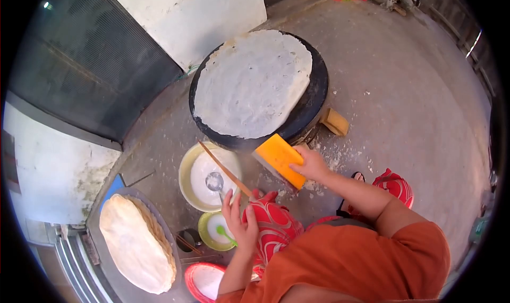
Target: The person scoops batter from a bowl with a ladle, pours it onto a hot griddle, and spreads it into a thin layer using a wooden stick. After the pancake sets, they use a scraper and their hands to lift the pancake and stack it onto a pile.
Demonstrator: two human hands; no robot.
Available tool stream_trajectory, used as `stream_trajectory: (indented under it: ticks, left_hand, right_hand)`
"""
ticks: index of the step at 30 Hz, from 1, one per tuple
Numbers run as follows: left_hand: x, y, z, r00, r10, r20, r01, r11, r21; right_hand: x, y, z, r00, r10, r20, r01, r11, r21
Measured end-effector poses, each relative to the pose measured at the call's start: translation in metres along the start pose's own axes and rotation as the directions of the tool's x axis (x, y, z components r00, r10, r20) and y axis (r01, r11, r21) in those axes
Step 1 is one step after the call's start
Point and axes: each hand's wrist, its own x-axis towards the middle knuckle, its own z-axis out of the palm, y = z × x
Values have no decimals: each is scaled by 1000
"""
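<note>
My right hand (312,166) is closed on the end of a yellow-orange rectangular block with a darker lower edge (280,158), just off the near rim of the round black griddle (322,90). A wide, thin, pale flatbread (252,85) lies on the griddle, its edge ragged. My left hand (241,223) is raised by my knee, fingers stretched out and apart, holding nothing that I can see. Close to its fingertips are a long wooden stick (226,169) lying across a large cream bowl (186,183) and a metal ladle (214,181) in the bowl's white batter.
A stack of flatbreads (135,244) lies on a tray at lower left. Near my left hand stand a small yellow-green bowl (203,231) with a green spoon (226,234) and a red-rimmed basin (190,282). A wooden block (336,122) juts out beside the griddle; crumbs litter the floor.
</note>
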Motion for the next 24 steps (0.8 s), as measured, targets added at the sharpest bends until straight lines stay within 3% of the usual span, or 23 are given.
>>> stream_trajectory:
  ticks: [2,3,4,5,6,8,11,13,15,20,23,24]
  left_hand:
    - [21,-12,5,1000,10,7,-10,1000,7]
    - [32,-21,10,1000,27,17,-27,1000,12]
    - [43,-31,17,997,71,3,-71,997,39]
    - [55,-41,24,993,116,-8,-115,991,68]
    - [68,-44,28,987,162,25,-163,979,119]
    - [93,-53,47,979,198,56,-205,964,167]
    - [119,-69,78,951,244,192,-289,922,259]
    - [132,-66,99,928,206,310,-314,879,358]
    - [143,-80,124,940,202,275,-303,863,405]
    - [173,-103,143,951,149,271,-262,853,451]
    - [193,-108,145,958,192,213,-255,909,329]
    - [202,-108,144,956,205,210,-263,917,302]
  right_hand:
    - [10,-15,-22,997,-3,79,16,986,-164]
    - [16,-12,-30,996,-4,91,19,987,-163]
    - [22,-4,-42,956,-286,70,294,911,-291]
    - [27,3,-50,835,-544,84,527,745,-410]
    - [30,6,-55,834,-544,92,531,746,-402]
    - [39,11,-64,690,-696,199,680,528,-509]
    - [53,13,-55,670,-687,282,710,480,-515]
    - [72,13,-42,648,-720,248,719,472,-510]
    - [87,10,-36,625,-751,214,729,463,-505]
    - [90,5,-43,687,-716,124,656,538,-529]
    - [81,6,-40,647,-712,274,733,481,-481]
    - [81,4,-33,609,-750,257,765,471,-439]
